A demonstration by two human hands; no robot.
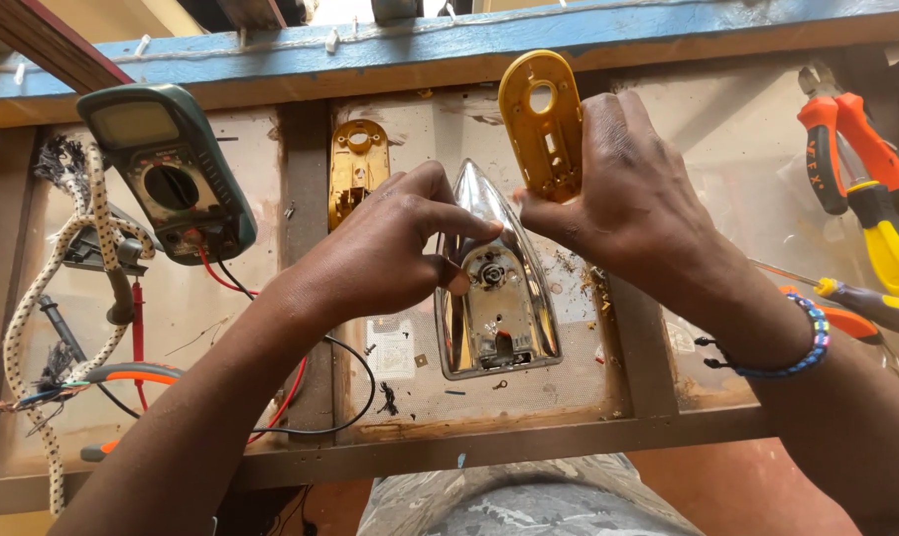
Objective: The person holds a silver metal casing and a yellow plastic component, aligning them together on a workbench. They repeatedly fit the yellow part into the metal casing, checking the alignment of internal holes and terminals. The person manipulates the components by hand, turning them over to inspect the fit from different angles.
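Both hands are busy here. The right hand (633,194) is clamped on a yellow plastic cover (542,124), holding it upright just above the tip of the iron soleplate, clear of the worktop (529,437). The left hand (390,243) has its fingers pinched together right at the middle of the chrome iron body (494,283), touching something tiny at the round fitting there; can't tell if it's a screw or just the fitting itself.

The iron body lies flat near the middle of the worktop, point toward the far edge, insides open. So my guess is the teardown is well along: top cover is off, guts are exposed, and there's loose debris around it. Whether parts are coming off or going back on, I can't tell from this.

Going down in size for the rest: a green multimeter (167,169) sits at the far left corner with red and black leads (271,397) trailing toward the near edge. A braided cord (48,298) with a frayed end runs down the left edge. Orange-handled pliers (846,139) and a yellow screwdriver (891,233) lie at the right edge. A second yellow plastic piece (357,164) lies just left of the iron's tip. A few little screws and bits (499,384) are scattered near the iron's heel.
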